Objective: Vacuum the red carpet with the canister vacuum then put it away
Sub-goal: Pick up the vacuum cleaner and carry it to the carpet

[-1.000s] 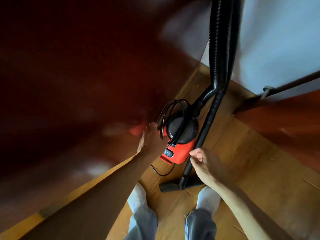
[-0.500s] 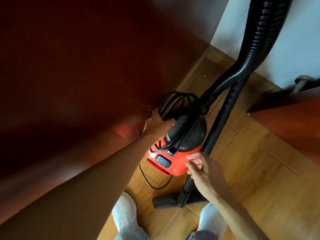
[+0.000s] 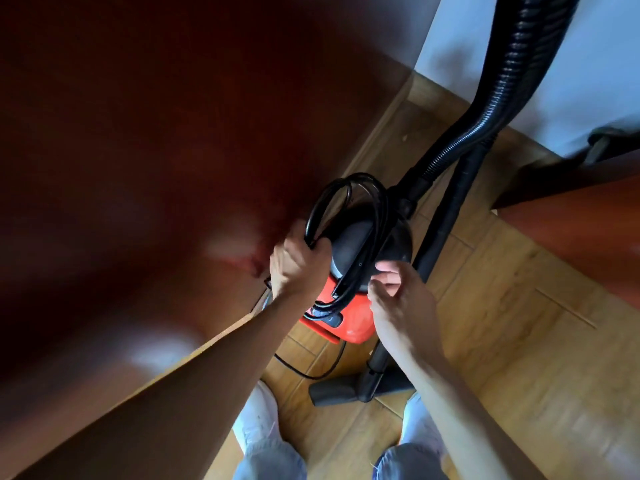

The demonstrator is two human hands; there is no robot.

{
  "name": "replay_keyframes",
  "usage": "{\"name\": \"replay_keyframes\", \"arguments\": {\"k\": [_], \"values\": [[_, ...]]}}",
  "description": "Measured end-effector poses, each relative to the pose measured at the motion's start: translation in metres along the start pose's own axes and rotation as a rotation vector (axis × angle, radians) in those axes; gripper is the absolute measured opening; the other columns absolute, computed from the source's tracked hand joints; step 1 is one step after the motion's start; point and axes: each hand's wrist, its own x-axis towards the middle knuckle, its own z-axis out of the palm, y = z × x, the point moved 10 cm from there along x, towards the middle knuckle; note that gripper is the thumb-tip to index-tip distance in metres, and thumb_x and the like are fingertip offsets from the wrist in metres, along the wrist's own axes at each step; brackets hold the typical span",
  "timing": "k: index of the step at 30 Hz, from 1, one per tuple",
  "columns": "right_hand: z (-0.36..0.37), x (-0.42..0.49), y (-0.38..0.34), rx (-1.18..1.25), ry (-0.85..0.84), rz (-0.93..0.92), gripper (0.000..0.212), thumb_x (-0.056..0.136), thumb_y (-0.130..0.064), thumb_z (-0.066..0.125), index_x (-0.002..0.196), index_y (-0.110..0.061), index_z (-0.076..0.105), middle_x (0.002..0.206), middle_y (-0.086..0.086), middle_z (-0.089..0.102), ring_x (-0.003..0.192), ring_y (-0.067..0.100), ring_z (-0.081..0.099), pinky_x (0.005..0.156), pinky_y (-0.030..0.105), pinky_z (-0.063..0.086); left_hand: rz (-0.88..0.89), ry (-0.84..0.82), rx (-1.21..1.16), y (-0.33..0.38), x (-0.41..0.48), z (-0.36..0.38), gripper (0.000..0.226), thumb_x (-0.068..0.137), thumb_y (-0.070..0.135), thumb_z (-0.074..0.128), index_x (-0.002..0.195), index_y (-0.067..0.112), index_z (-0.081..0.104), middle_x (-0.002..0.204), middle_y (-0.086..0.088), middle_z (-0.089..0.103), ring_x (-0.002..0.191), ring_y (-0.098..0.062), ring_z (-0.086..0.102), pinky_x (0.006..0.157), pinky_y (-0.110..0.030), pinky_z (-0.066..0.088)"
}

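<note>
Gripping the coiled black cord [image 3: 349, 199] in a closed fist, the left hand [image 3: 298, 263] sits at the upper left of the canister vacuum [image 3: 353, 323], its forearm stretched straight from the lower left. The right hand [image 3: 403, 303], its arm angled in from the lower right, has its fingers [image 3: 388, 277] curled against the vacuum's black dome; I cannot tell whether they grasp anything. The 2 hands are apart, 1 each side of the red body. The vacuum stands on the wooden floor [image 3: 502, 323], close against a dark red-brown panel [image 3: 138, 133]. Its ribbed hose [image 3: 512, 84] rises toward the white wall [image 3: 588, 64], the wand [image 3: 446, 216] leans beside it, and the floor nozzle [image 3: 332, 393] lies near the person's knees [image 3: 266, 448].
</note>
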Motion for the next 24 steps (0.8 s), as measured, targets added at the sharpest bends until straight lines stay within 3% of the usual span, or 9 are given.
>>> {"name": "replay_keyframes", "arguments": {"k": [2, 4, 7, 10, 13, 15, 20, 22, 24], "values": [[0.006, -0.002, -0.005, 0.091, -0.014, 0.033, 0.023, 0.091, -0.020, 0.062, 0.114, -0.019, 0.056, 0.098, -0.009, 0.065, 0.080, -0.006, 0.062, 0.079, 0.015, 0.051, -0.181, -0.151, -0.198, -0.013, -0.004, 0.011, 0.030, 0.066, 0.037, 0.060, 0.082, 0.013, 0.069, 0.070, -0.014, 0.067, 0.069, -0.036, 0.062, 0.063, -0.038, 0.051], [0.016, -0.004, -0.009, 0.156, -0.045, 0.059, 0.021, 0.091, -0.022, 0.066, 0.105, -0.024, 0.051, 0.089, -0.016, 0.060, 0.076, -0.009, 0.060, 0.064, 0.000, 0.040, -0.308, -0.295, -0.414, -0.020, -0.014, 0.022, 0.018, 0.067, 0.031, 0.070, 0.070, 0.014, 0.063, 0.045, 0.002, 0.045, 0.044, -0.020, 0.039, 0.044, -0.024, 0.032], [0.019, -0.004, -0.008, 0.173, -0.004, 0.057, 0.018, 0.087, -0.029, 0.071, 0.096, -0.028, 0.056, 0.090, -0.012, 0.067, 0.086, 0.014, 0.067, 0.079, 0.021, 0.055, -0.353, -0.471, -0.566, -0.022, -0.037, 0.027, 0.018, 0.075, 0.030, 0.075, 0.077, 0.012, 0.071, 0.045, 0.006, 0.028, 0.042, -0.013, 0.017, 0.044, -0.023, 0.012], [0.017, -0.009, -0.007, 0.180, -0.008, 0.071, 0.019, 0.087, -0.028, 0.071, 0.088, -0.039, 0.055, 0.082, -0.022, 0.065, 0.086, 0.016, 0.070, 0.080, 0.043, 0.059, -0.304, -0.572, -0.711, -0.018, -0.056, 0.025, 0.032, 0.072, 0.045, 0.078, 0.070, 0.014, 0.071, 0.046, 0.006, 0.024, 0.042, -0.012, 0.013, 0.046, -0.027, 0.008], [-0.001, -0.028, -0.022, 0.180, 0.125, -0.064, 0.012, 0.088, -0.034, 0.069, 0.088, -0.034, 0.057, 0.078, -0.020, 0.064, 0.079, 0.005, 0.066, 0.075, 0.030, 0.056, -0.302, -0.586, -0.807, -0.014, -0.068, 0.017, 0.038, 0.073, 0.050, 0.074, 0.070, 0.012, 0.069, 0.051, 0.000, 0.029, 0.039, -0.010, 0.019, 0.041, -0.024, 0.012], [-0.007, -0.045, -0.039, 0.115, 0.178, -0.199, 0.018, 0.093, -0.042, 0.061, 0.098, -0.025, 0.059, 0.082, -0.017, 0.066, 0.077, -0.004, 0.063, 0.072, 0.012, 0.047, -0.329, -0.559, -0.795, -0.013, -0.076, 0.011, 0.034, 0.080, 0.046, 0.071, 0.071, 0.013, 0.074, 0.063, -0.012, 0.054, 0.042, -0.012, 0.038, 0.039, -0.021, 0.021], [0.020, -0.053, -0.053, -0.286, 0.015, -0.303, 0.079, 0.097, -0.064, -0.003, 0.133, -0.023, 0.054, 0.124, -0.003, 0.060, 0.113, 0.015, 0.048, 0.099, 0.038, 0.041, -0.399, -0.786, -0.832, 0.004, -0.104, 0.014, 0.041, 0.082, 0.057, 0.064, 0.085, 0.018, 0.077, 0.082, 0.000, 0.070, 0.070, -0.015, 0.063, 0.062, -0.029, 0.037], [0.021, -0.053, -0.052, -0.572, 0.011, -0.328, 0.079, 0.097, -0.059, -0.004, 0.145, -0.021, 0.045, 0.147, 0.003, 0.045, 0.129, 0.021, 0.038, 0.108, 0.039, 0.034, -0.369, -0.841, -0.767, 0.009, -0.106, 0.012, 0.039, 0.072, 0.056, 0.075, 0.086, 0.019, 0.077, 0.100, -0.010, 0.068, 0.093, -0.026, 0.062, 0.083, -0.040, 0.039], [0.023, -0.057, -0.049, -0.716, -0.039, -0.346, 0.070, 0.097, -0.053, 0.007, 0.147, -0.019, 0.044, 0.155, 0.008, 0.035, 0.135, 0.028, 0.034, 0.109, 0.044, 0.034, -0.347, -0.853, -0.643, 0.014, -0.108, 0.008, 0.032, 0.072, 0.046, 0.078, 0.086, 0.018, 0.078, 0.098, -0.008, 0.074, 0.092, -0.024, 0.069, 0.083, -0.035, 0.049]]}}
